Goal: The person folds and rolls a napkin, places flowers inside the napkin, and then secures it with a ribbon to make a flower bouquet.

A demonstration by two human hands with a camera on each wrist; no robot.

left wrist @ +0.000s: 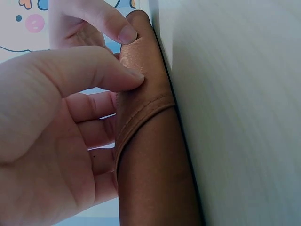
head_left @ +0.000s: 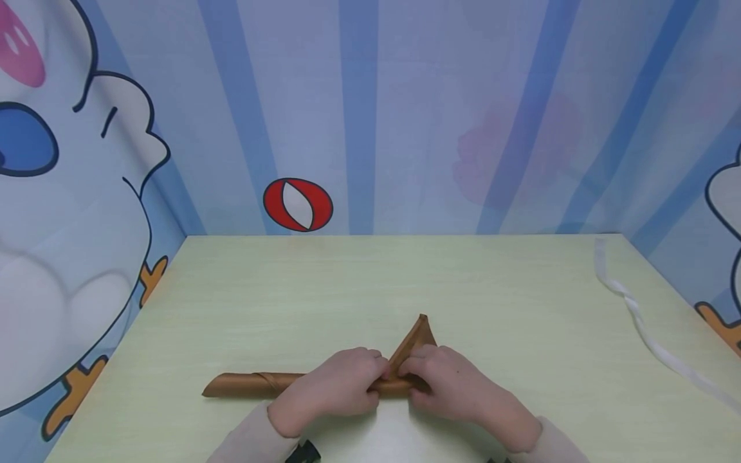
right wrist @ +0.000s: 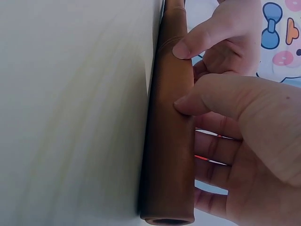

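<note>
A brown, slightly shiny cloth with a stitched hem lies rolled into a long tube near the front of the table. One pointed corner stands up behind the roll, between and beyond the hands. My left hand grips the roll near its middle, thumb on the near side and fingers behind, as the left wrist view shows. Close beside it, my right hand holds the roll the same way. In the right wrist view the roll's open end shows at the bottom, with layers inside.
A twisted white ribbon runs along the right side of the pale table. Behind the table hangs a blue striped cloth printed with cartoon figures. Dark objects show at the wrists.
</note>
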